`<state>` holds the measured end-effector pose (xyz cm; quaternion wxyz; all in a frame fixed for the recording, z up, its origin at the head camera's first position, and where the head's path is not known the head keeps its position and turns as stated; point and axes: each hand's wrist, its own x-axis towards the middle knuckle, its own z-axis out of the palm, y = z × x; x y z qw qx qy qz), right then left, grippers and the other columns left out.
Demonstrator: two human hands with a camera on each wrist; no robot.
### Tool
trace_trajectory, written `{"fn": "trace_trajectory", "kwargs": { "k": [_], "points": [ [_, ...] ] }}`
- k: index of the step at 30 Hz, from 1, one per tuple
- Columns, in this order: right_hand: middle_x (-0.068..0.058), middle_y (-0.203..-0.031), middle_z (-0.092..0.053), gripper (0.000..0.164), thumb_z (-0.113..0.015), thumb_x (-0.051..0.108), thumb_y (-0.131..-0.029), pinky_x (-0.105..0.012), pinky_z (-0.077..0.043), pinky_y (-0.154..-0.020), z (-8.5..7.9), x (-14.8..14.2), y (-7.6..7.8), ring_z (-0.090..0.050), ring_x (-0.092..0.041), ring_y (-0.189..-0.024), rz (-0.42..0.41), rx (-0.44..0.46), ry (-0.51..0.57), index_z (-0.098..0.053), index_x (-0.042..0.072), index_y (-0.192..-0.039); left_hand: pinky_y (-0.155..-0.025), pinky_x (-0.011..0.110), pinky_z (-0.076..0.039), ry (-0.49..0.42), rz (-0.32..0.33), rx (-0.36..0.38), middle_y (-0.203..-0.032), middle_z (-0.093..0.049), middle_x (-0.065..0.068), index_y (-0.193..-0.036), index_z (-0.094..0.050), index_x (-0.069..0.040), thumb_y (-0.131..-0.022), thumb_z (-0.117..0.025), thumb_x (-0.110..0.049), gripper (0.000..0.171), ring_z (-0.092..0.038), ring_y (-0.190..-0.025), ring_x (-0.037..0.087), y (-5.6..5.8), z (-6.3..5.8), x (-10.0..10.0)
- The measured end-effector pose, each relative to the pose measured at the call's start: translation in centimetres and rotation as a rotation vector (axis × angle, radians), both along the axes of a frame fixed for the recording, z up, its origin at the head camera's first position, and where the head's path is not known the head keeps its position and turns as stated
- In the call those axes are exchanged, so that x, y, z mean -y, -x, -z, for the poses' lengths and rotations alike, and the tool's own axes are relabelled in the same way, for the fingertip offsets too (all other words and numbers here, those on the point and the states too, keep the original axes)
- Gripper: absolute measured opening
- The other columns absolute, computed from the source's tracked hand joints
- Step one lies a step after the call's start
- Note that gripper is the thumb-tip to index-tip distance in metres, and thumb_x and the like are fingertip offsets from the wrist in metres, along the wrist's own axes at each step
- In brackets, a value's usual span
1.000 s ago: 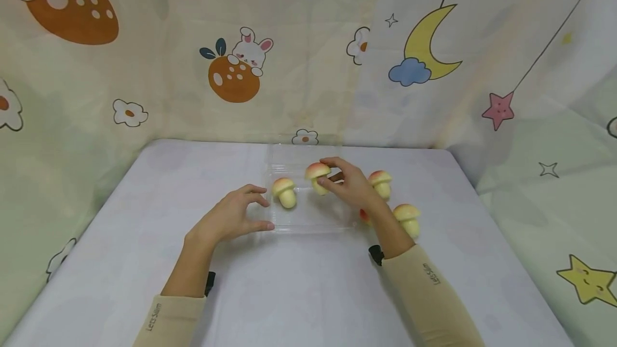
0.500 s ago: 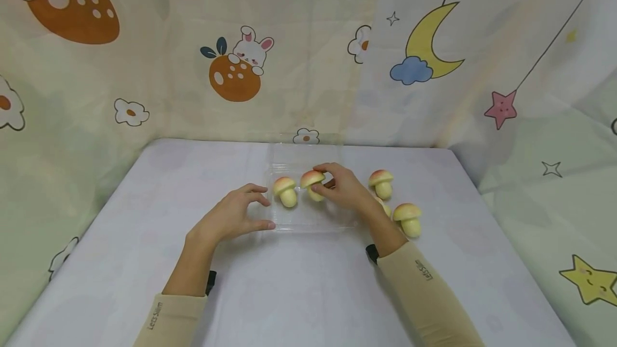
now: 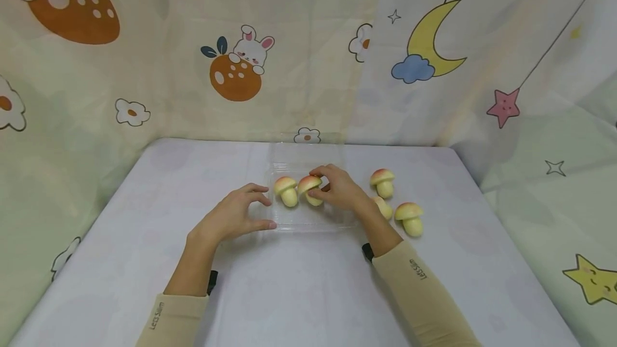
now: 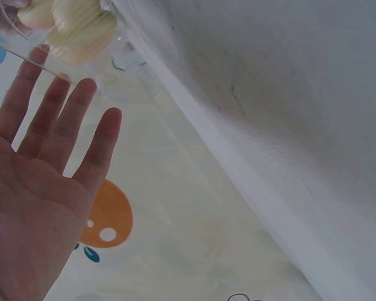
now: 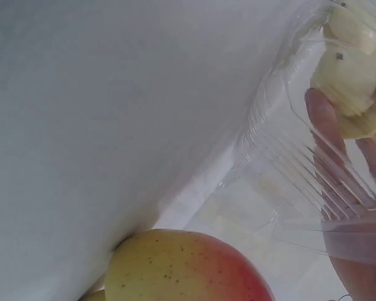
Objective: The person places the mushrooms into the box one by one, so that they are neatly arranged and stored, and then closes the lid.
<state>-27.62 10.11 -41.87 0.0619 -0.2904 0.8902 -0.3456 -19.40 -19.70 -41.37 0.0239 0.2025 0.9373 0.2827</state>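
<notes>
Behind my white table [image 3: 289, 299], printed cloth [image 3: 308, 79] runs from orange fruit [image 3: 72, 7] at left to a moon [image 3: 424, 39] and stars [image 3: 504, 107] at right. My left hand [image 3: 233, 210], fingers spread apart, is at the left edge of the clear box [image 3: 308, 221], which holds one mushroom [image 3: 287, 193]. Right of that, in the box, my right hand [image 3: 341, 189] pinches a second mushroom [image 3: 306, 183] between thumb and fingers. Three mushrooms [image 3: 409, 218] lie farther right on the table. My left sleeve [image 3: 175, 320] and right sleeve [image 3: 424, 299] seem to read "Lets Slim".

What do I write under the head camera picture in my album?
Right hand pinches a mushroom beside another mushroom in a clear tray; three more lie outside.
</notes>
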Motion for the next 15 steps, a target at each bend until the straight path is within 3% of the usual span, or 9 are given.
{"fn": "trace_trajectory", "kwargs": {
  "k": [15],
  "points": [
    [-0.015, -0.129, -0.058, 0.054, -0.079, 0.026, -0.093, -0.029, -0.061, -0.08, 0.53, 0.81, 0.16, -0.075, -0.022, -0.091, 0.065, 0.053, 0.005, -0.058, 0.004, -0.138, -0.112, 0.052, -0.044, 0.015, -0.006, 0.02, -0.15, -0.053, -0.001, -0.117, -0.075, -0.018, -0.079, -0.085, -0.056, 0.055, -0.052, -0.138, 0.03, -0.05, -0.22, -0.08]
  ]
}}
